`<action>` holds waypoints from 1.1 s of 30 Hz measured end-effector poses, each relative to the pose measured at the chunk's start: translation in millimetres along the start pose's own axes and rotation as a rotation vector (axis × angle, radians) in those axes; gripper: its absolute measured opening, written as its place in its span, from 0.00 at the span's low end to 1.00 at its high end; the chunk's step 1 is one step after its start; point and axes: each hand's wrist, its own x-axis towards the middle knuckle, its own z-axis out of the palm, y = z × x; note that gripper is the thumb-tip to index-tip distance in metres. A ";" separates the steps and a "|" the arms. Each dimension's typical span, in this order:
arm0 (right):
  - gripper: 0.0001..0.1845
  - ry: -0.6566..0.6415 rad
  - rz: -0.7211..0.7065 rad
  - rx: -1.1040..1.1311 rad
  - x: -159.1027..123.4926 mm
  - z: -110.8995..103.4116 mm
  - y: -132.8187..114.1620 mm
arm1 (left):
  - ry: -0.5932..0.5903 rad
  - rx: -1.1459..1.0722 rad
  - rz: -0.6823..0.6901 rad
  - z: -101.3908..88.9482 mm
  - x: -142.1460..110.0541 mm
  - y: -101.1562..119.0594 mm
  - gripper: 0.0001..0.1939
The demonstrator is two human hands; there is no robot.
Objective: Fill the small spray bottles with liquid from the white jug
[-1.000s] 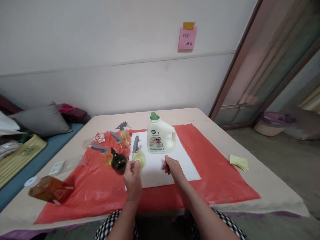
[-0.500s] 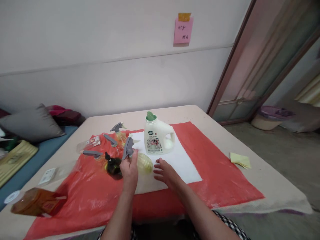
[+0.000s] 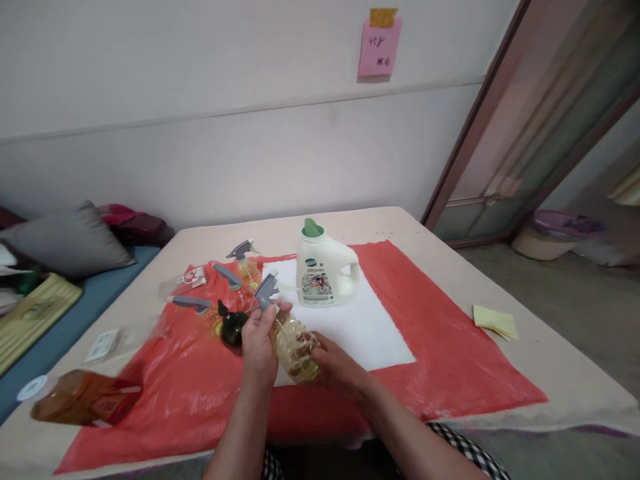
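Note:
A clear spray bottle (image 3: 296,347) with pale yellow liquid and a grey trigger head is held tilted in front of me. My left hand (image 3: 261,333) is closed round its neck, just under the trigger. Fingers of my right hand (image 3: 337,363) wrap the bottle's lower body from the right. Behind it, a cream jug (image 3: 315,273) with a handle and a green piece in its mouth stands upright on white paper (image 3: 375,333). Close to my left hand, a dark pump bottle (image 3: 231,329) sits on the red sheet (image 3: 200,400).
Several grey-topped spray bottles (image 3: 247,263) stand at the back left. An amber bottle (image 3: 85,398) lies on its side at the front left. Yellow paper slips (image 3: 495,321) lie on the right of the table. A pink note (image 3: 380,50) hangs on the wall.
My right hand has moved in from beside the spray bottle and now grips its body. The bottle has come nearer to me and tilts more. The camera view has shifted slightly.

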 end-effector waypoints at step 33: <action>0.44 0.475 -0.142 -1.096 4.0 -12.3 -6.7 | 0.145 0.013 0.366 4.0 17.7 6.8 0.16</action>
